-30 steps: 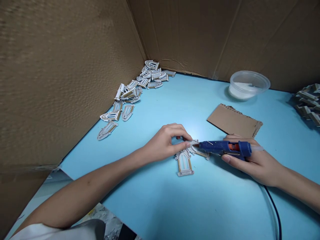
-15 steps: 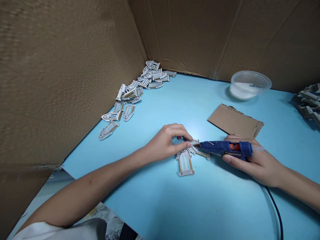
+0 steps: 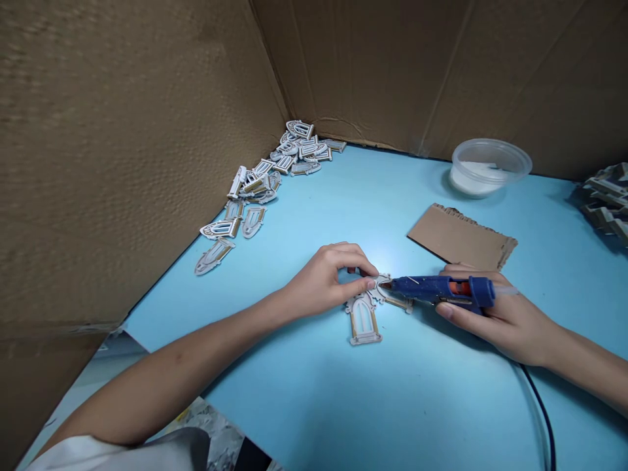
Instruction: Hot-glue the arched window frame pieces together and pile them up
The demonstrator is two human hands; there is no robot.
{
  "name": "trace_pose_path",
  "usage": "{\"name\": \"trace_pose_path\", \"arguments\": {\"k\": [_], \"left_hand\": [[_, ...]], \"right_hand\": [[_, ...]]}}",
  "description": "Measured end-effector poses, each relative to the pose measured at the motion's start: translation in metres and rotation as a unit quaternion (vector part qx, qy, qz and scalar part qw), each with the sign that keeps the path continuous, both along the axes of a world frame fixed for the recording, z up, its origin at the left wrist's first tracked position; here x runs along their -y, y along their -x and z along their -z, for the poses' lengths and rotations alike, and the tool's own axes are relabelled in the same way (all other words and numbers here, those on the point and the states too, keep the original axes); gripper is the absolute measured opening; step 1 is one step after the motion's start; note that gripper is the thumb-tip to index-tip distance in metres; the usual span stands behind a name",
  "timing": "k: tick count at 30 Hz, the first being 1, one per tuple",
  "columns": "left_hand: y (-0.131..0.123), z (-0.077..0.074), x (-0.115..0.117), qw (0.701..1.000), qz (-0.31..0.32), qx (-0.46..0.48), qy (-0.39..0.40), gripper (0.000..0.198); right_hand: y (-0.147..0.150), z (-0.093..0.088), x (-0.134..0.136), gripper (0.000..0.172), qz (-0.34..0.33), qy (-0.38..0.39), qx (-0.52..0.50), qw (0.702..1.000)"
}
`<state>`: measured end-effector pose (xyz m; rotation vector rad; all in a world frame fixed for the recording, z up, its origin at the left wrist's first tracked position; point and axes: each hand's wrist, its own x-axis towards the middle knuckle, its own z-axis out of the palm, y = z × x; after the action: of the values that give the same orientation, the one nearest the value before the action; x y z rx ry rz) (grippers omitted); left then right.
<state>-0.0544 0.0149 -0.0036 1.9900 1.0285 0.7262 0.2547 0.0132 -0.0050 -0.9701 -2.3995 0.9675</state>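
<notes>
My right hand point(image 3: 495, 320) is wrapped round a blue hot glue gun point(image 3: 432, 289), its nozzle pointing left. The nozzle tip is at a small arched window-shaped piece point(image 3: 392, 299), pale with tan edges. My left hand point(image 3: 343, 275) pinches the far left end of that piece between thumb and fingers. Just in front, a second arched window-shaped piece point(image 3: 364, 320) lies flat on the blue table, its rounded top against the first one. Part of the first piece is hidden by the fingers and the nozzle.
Several similar arched pieces point(image 3: 262, 180) are heaped along the left cardboard wall point(image 3: 147, 144). A torn cardboard piece point(image 3: 458, 235) lies beyond my right hand, with a clear plastic tub point(image 3: 490, 167) of white material behind it. More stacked pieces point(image 3: 608, 203) stand far right. A black cord point(image 3: 542, 412) trails forward.
</notes>
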Motion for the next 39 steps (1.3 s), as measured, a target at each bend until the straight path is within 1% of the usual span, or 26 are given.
{"name": "trace_pose_path", "arguments": {"k": [9, 32, 37, 39], "left_hand": [[0.0000, -0.0008, 0.0004, 1.000, 0.000, 0.001, 0.001, 0.015], [-0.0002, -0.0022, 0.0005, 1.000, 0.000, 0.001, 0.007, 0.014], [-0.0001, -0.0030, 0.0008, 1.000, -0.001, -0.001, 0.009, 0.014], [-0.0009, -0.0035, 0.0014, 1.000, -0.002, -0.005, 0.005, 0.014]], "right_hand": [[-0.0014, 0.0022, 0.0013, 0.026, 0.003, 0.005, -0.001, 1.000], [-0.0012, 0.0026, -0.0003, 0.025, -0.003, -0.013, 0.000, 1.000], [0.0012, -0.0005, 0.0011, 0.023, 0.020, 0.000, -0.008, 1.000], [0.0024, -0.0026, 0.0027, 0.022, 0.027, 0.032, -0.033, 0.999]]}}
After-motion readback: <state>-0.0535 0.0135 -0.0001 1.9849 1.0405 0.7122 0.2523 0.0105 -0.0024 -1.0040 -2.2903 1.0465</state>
